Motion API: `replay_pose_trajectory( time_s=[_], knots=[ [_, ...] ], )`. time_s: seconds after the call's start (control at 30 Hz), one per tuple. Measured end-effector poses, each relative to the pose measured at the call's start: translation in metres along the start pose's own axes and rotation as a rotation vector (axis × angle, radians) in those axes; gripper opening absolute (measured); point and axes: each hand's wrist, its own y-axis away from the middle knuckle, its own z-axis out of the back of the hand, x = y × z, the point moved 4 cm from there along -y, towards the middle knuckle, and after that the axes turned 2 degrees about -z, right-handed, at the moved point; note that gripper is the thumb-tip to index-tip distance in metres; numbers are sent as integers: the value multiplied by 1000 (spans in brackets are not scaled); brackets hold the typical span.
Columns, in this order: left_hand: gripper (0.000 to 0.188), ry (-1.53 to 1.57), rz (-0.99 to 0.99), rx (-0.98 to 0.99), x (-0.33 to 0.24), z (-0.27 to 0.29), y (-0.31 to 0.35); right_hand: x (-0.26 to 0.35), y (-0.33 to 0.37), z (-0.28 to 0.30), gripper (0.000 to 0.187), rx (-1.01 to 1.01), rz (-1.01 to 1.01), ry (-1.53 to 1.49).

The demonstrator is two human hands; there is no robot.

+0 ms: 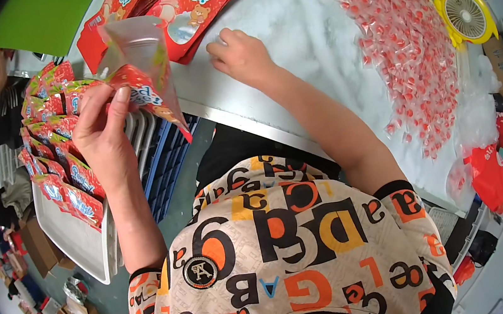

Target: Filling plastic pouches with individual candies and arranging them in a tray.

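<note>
Pouch [148, 60] between 10 and 11 o'clock is pinched near one edge by your left hand [101, 127], presumably leaving its body unobstructed; your right hand [243, 58], at 12 o'clock, is half-curled, any contents indeterminable, near stacked pouches [195, 18].

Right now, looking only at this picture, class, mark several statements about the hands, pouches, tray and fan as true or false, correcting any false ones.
1. The left hand holds a red pouch. True.
2. The right hand is inside that pouch. False: it is apart from it, over the white table.
3. A yellow fan stands right of the wrapped pieces. True.
4. The wrapped pieces are all boxed. False: they lie loose on the table.
5. The white tray holds red pouches. True.
</note>
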Motion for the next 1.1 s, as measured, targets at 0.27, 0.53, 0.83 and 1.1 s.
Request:
replay_pose_trajectory(
  time_s=[0.27,0.53,0.83,1.1],
  knots=[
    [18,-136,-138,288,-4,-60,-3,-51,-6,89,12,-239,-986,-1128],
    [20,-192,-326,440,-4,-130,-13,-20,-42,201,26,70,-373,-752],
    [19,-187,-365,506,-9,-178,-3,-36,-52,233,42,217,-512,-118],
    [20,-107,-332,457,-1,-171,-8,-41,-47,224,28,12,-468,-279]
  ],
)
